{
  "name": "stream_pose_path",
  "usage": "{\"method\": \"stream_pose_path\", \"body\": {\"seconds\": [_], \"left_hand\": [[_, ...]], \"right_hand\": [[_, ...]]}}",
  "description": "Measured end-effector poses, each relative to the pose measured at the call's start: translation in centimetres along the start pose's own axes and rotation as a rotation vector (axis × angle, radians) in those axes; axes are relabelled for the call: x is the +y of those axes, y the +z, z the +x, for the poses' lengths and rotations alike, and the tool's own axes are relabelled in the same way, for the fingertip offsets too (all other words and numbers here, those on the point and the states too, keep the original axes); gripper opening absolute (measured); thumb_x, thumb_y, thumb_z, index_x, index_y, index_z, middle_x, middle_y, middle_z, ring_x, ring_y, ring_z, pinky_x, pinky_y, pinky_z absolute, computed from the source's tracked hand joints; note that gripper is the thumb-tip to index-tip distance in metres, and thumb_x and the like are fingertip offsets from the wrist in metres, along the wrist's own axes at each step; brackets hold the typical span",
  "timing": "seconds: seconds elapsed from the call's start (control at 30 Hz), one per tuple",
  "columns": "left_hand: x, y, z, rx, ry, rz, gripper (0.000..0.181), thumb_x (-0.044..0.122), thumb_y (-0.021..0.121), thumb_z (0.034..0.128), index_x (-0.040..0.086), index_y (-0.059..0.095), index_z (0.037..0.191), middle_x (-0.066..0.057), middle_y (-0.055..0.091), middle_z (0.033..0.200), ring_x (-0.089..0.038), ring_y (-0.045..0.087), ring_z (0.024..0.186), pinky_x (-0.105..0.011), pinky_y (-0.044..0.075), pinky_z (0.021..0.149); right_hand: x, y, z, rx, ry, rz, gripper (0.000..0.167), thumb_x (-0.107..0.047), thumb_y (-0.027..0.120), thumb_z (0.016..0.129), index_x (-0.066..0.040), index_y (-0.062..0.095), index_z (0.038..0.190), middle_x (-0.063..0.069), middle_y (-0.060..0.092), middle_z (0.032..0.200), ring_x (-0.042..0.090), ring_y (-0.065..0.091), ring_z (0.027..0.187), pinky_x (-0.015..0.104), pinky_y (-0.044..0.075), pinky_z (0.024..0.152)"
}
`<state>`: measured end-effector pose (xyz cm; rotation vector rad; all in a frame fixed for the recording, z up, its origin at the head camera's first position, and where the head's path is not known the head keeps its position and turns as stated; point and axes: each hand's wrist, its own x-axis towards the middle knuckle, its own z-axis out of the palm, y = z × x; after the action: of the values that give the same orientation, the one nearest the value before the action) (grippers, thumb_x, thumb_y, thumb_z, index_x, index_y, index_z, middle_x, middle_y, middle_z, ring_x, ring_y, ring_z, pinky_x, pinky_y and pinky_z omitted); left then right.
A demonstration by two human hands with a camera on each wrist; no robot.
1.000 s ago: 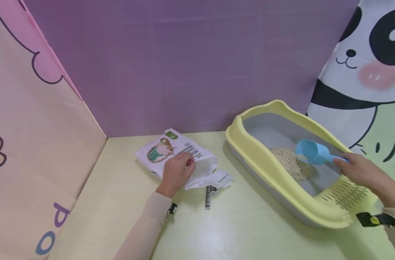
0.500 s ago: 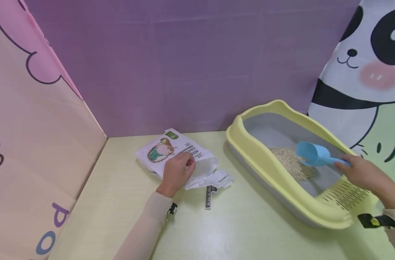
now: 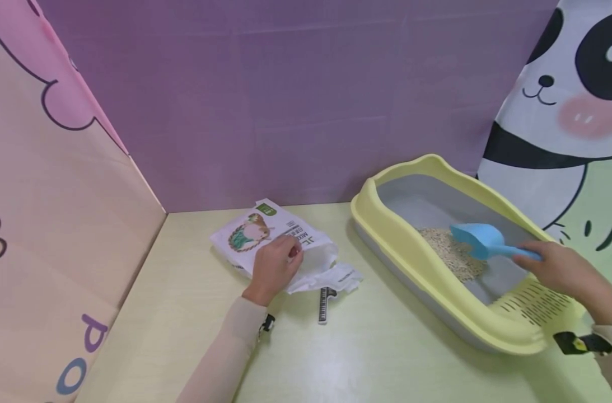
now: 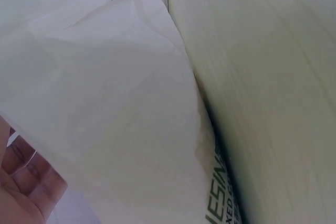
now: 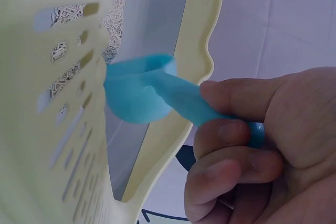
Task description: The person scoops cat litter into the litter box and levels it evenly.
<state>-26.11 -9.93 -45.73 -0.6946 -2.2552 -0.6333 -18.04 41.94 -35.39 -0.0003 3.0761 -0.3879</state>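
Observation:
My right hand (image 3: 563, 268) grips the handle of a light-blue scoop (image 3: 479, 238). The scoop is held over the pale cat litter (image 3: 452, 254) inside the litter box (image 3: 411, 246), which has a yellow rim and grey base. In the right wrist view, thumb and curled fingers close round the scoop's handle (image 5: 189, 98). On the left, my left hand (image 3: 278, 266) holds the upper layer of a white printed bag (image 3: 240, 232) near its open mouth. The bag lies flat on the table; in the left wrist view its white film (image 4: 121, 103) partly hides the fingers (image 4: 42, 179).
A dark ruler-like strip (image 3: 323, 308) pokes out from under the bag's torn flap (image 3: 343, 277). The box's slotted step (image 3: 532, 302) faces the right hand. A purple backdrop (image 3: 285, 112) stands behind the table (image 3: 306, 358), with printed panels at both sides.
My right hand has turned the scoop over above the litter, so its bowl now tips downward and has shifted slightly left. My left hand and the bag stay put.

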Motion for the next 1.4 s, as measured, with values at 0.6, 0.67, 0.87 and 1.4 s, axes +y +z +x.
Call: {"method": "stream_pose_path", "body": {"seconds": [0.6,0.67,0.87,1.4], "left_hand": [[0.0,0.0,0.1,-0.010,-0.004,0.007,0.008,0.013,0.076,0.0862,0.012,0.068,0.085,0.001,0.068,0.076,-0.011,0.058,0.062,-0.023,0.047,0.055],[0.0,0.0,0.1,-0.006,-0.001,0.006,0.009,0.013,0.076,0.0860,0.012,0.068,0.084,0.001,0.068,0.076,-0.010,0.058,0.061,-0.023,0.047,0.055],[0.1,0.1,0.1,-0.003,0.007,0.000,0.009,0.013,0.076,0.0857,0.012,0.068,0.084,0.001,0.068,0.076,-0.011,0.058,0.062,-0.023,0.048,0.055],[0.0,0.0,0.0,-0.001,0.005,0.002,0.009,0.012,0.077,0.0854,0.012,0.068,0.085,0.001,0.069,0.077,-0.011,0.060,0.063,-0.024,0.049,0.056]], "right_hand": [[-0.6,-0.5,-0.8,0.073,0.038,-0.029,0.040,-0.021,0.059,0.102,0.011,0.058,0.126,0.019,0.068,0.084,0.022,0.052,0.066,0.031,0.040,0.055],[-0.7,-0.6,-1.0,0.104,0.044,-0.025,0.038,-0.019,0.059,0.103,0.012,0.058,0.124,0.018,0.066,0.082,0.023,0.051,0.065,0.030,0.039,0.054],[-1.9,-0.8,-1.6,0.226,0.075,0.000,0.035,-0.024,0.051,0.107,0.010,0.058,0.110,0.014,0.054,0.073,0.025,0.046,0.065,0.031,0.033,0.055],[-9.4,-1.4,-4.0,0.520,0.093,0.299,0.039,-0.032,0.047,0.107,0.003,0.062,0.114,0.009,0.058,0.076,0.011,0.047,0.065,0.023,0.034,0.049]]}}
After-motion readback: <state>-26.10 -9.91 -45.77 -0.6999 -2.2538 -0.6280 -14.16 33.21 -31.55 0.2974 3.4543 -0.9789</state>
